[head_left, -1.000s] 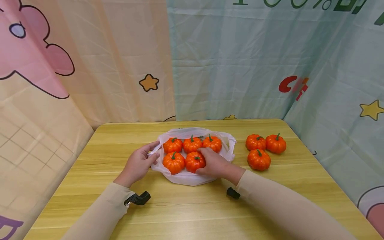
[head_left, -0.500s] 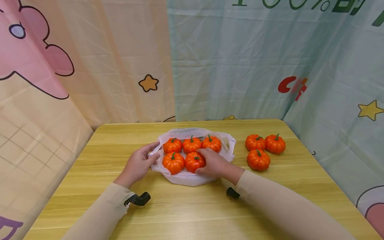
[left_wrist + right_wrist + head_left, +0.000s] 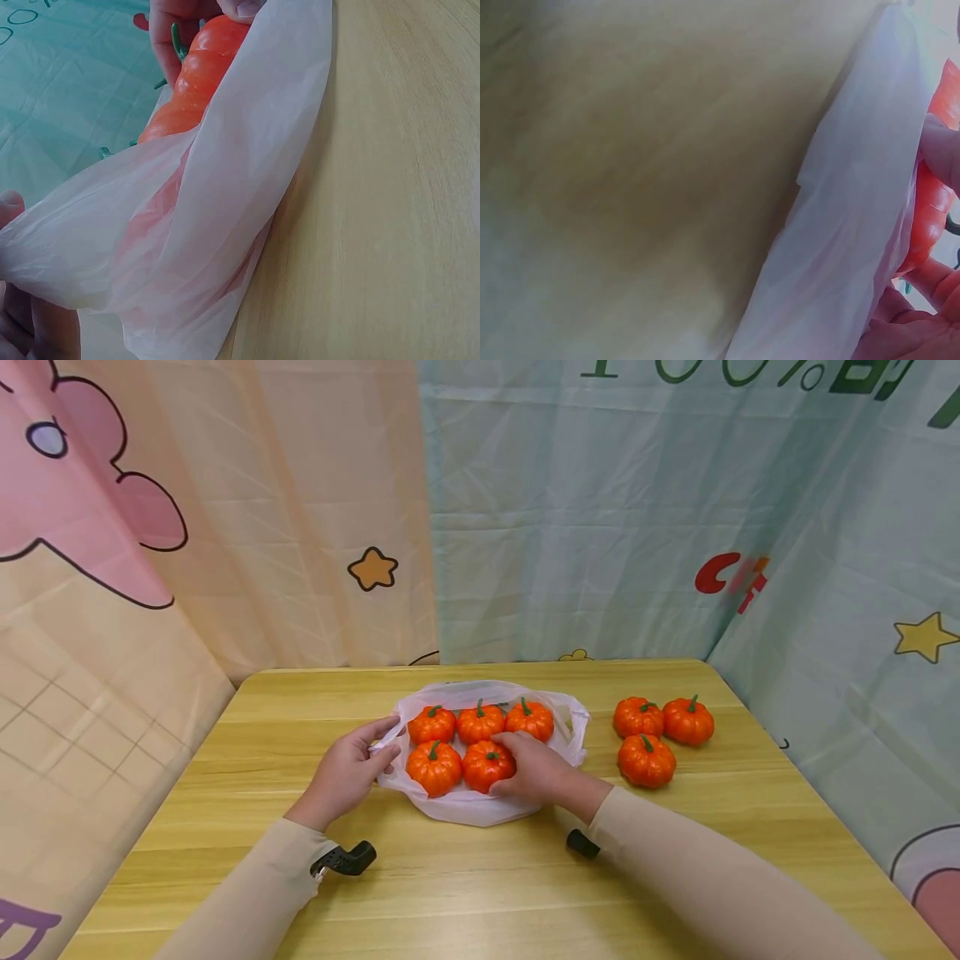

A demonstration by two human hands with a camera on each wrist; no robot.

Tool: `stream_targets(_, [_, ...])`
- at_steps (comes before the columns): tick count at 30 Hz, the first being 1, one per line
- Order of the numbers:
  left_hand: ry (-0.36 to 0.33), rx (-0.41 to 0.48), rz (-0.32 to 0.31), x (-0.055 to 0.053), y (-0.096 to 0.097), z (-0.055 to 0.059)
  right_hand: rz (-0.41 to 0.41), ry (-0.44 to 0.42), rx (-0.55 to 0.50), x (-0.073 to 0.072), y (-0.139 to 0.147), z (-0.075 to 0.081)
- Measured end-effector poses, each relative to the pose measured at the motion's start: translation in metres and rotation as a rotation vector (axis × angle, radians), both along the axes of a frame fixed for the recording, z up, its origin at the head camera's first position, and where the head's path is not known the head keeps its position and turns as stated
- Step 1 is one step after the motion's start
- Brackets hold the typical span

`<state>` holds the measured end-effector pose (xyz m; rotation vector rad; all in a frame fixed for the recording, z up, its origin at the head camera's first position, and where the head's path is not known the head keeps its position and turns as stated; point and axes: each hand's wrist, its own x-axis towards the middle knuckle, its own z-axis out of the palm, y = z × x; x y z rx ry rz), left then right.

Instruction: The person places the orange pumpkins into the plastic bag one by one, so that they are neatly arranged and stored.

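A white plastic bag (image 3: pixel 480 812) lies spread wide on the table, with several small orange pumpkins inside in two rows. My left hand (image 3: pixel 350 770) pinches the bag's left edge between thumb and fingers; in the left wrist view the gathered plastic (image 3: pixel 45 240) runs into that hand. At the bag's front right my right hand (image 3: pixel 536 770) grips a pumpkin (image 3: pixel 486 766) from its right side, thumb at the front and fingers behind. Beside it sits another front pumpkin (image 3: pixel 433 767). The back row holds a left pumpkin (image 3: pixel 432 724), a middle one (image 3: pixel 480 722) and a right one (image 3: pixel 530 720).
Right of the bag, three more pumpkins stand grouped on the wooden table (image 3: pixel 450 893): a back left pumpkin (image 3: pixel 637 717), a back right pumpkin (image 3: pixel 689 721) and a front pumpkin (image 3: pixel 647 761). Printed curtains (image 3: pixel 570 568) hang behind the table and along both sides.
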<state>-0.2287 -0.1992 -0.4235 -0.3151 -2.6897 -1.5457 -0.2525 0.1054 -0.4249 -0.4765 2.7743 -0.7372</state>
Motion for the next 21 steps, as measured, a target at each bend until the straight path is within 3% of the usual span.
stream_targets(11, [0.023,-0.017,0.007,-0.0019,0.0008,-0.0013,-0.005,0.019,-0.038,0.0006,0.0011,-0.0026])
stream_targets(21, [0.006,-0.015,0.006,-0.0009,0.0010,-0.0007,0.008,0.014,0.006,0.0032,-0.0002,-0.0011])
